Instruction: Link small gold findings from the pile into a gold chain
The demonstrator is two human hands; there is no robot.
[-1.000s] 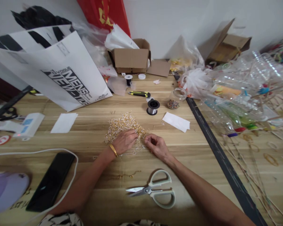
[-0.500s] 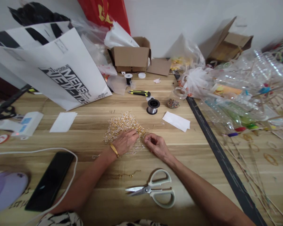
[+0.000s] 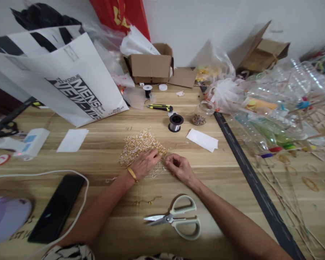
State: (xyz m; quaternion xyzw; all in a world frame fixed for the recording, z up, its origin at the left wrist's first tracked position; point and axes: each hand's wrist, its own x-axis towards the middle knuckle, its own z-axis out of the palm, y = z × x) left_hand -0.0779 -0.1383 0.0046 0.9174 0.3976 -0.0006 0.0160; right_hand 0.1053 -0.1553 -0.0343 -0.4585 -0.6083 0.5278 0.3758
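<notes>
Fingers [image 3: 155, 156] of my left hand [image 3: 144, 164] curl into the near edge of the heap of gold and clear bead pieces [image 3: 141, 144], which spreads up and leftward from them on the tabletop [image 3: 105, 144]. Just beside, my right hand [image 3: 180, 167] pinches shut, though I cannot tell on what. Beyond, a small glass jar [image 3: 202, 112] holds mixed coloured beads.

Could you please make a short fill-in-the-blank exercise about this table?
1. Both hands, left hand and right hand, touch a pile of gold ____.
2. The scissors lie ____ on the table.
3. The left wrist wears a gold ____.
4. The phone lies beside a white ____.

Missing words: beads; open; bangle; cable
</notes>
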